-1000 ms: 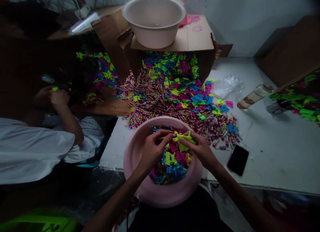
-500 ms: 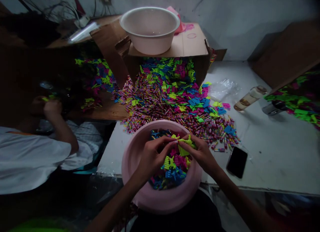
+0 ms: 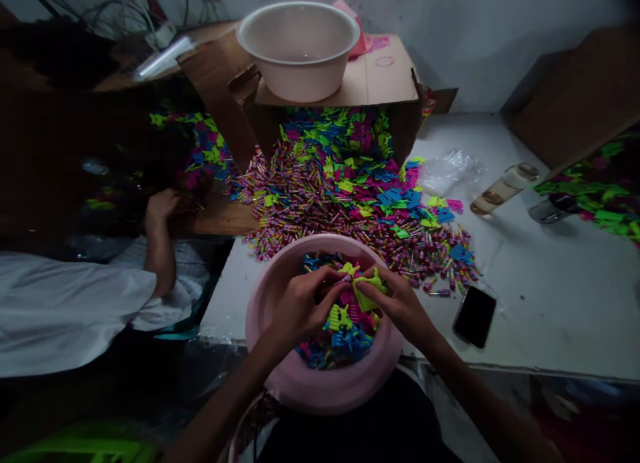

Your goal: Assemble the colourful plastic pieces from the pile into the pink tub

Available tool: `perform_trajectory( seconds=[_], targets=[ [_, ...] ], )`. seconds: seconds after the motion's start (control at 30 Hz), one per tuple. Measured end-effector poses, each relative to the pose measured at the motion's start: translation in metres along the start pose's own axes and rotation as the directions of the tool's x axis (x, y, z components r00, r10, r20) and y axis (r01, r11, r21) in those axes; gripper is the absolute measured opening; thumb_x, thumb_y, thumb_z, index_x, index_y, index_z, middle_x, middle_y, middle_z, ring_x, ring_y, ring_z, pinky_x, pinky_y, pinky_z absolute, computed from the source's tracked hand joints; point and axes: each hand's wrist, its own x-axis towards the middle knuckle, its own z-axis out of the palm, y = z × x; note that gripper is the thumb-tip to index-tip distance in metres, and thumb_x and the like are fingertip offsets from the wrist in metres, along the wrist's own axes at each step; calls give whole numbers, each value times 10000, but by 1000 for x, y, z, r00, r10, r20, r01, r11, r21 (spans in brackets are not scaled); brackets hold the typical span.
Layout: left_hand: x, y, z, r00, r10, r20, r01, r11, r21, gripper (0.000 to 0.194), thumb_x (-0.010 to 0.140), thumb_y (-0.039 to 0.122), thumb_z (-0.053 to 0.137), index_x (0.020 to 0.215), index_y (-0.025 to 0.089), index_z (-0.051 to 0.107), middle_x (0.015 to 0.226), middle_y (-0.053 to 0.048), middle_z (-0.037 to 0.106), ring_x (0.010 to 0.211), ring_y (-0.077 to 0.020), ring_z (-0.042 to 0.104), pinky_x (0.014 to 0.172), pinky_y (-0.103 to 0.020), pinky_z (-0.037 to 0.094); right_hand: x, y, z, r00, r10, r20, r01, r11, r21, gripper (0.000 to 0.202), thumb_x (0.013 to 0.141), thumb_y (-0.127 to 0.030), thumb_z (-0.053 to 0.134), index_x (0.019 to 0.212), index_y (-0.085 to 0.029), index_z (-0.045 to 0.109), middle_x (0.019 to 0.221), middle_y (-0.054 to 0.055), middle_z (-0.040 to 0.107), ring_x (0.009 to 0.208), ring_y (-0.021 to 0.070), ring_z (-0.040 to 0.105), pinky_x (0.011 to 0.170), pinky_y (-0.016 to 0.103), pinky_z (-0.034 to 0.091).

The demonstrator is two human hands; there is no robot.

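Over a pink basin (image 3: pixel 260 316) on my lap, my right hand (image 3: pixel 403 306) pinches a yellow-green plastic piece (image 3: pixel 367 293). My left hand (image 3: pixel 307 306) is beside it, fingertips closed on a small patterned tube (image 3: pixel 347 278) whose end points at the yellow-green piece. Whether the two touch is too small to tell. Inside the basin lie several blue, pink and yellow-green plastic pieces (image 3: pixel 350 340). Behind the basin spreads a heap of small patterned tubes (image 3: pixel 310 210), with coloured plastic pieces (image 3: pixel 350 143) coming out of a cardboard box (image 3: pixel 390 90).
A white basin (image 3: pixel 305 80) stands on the box. On the white table (image 3: pixel 560 303) lie a black phone (image 3: pixel 475 316), a tilted bottle (image 3: pixel 505 188), a metal cup (image 3: pixel 553 210) and clear plastic (image 3: pixel 453 173). At the left, a person's arm (image 3: pixel 161 250) reaches toward more coloured pieces.
My hands have parted slightly at the fingertips, and the yellow-green piece is turned more upright. The other person's arm has moved right. The view has shifted a little.
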Motion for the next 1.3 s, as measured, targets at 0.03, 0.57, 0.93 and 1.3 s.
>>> perform_trajectory(
  seconds=[0.03,0.57,0.93,1.3],
  targets=[
    [0,-1,-2,1000,-1,23,1,1000,-5,148,959,298,641,1006,173,705,850,-20,736,707,-134,660,655,-224,472,-1,2,2,1000,-10,2,10,1000,0,221,919,-425,653,874,-209,638,802,-3,671,697,156,641,611,236,503],
    [-9,-24,5,976,156,152,-189,953,237,149,1036,265,476,1061,180,595,954,-62,722,810,-176,698,724,-262,508,2,20,15,998,50,-47,-48,997,58,251,880,-452,676,845,-205,643,783,0,668,715,174,633,630,248,511],
    [-10,-28,15,962,193,193,-262,855,447,442,878,567,643,1081,182,563,1004,-106,708,850,-258,723,660,-300,530,4,26,22,995,100,-17,-98,990,101,301,876,-493,649,887,-192,666,854,33,715,806,225,678,749,315,538],
    [-21,-38,32,953,205,221,-284,860,424,277,961,458,584,1027,189,595,915,-73,715,809,-219,711,655,-277,504,5,43,22,993,104,-58,-100,993,58,396,890,-547,640,953,-162,711,921,47,729,814,200,647,733,283,511]
  ],
)
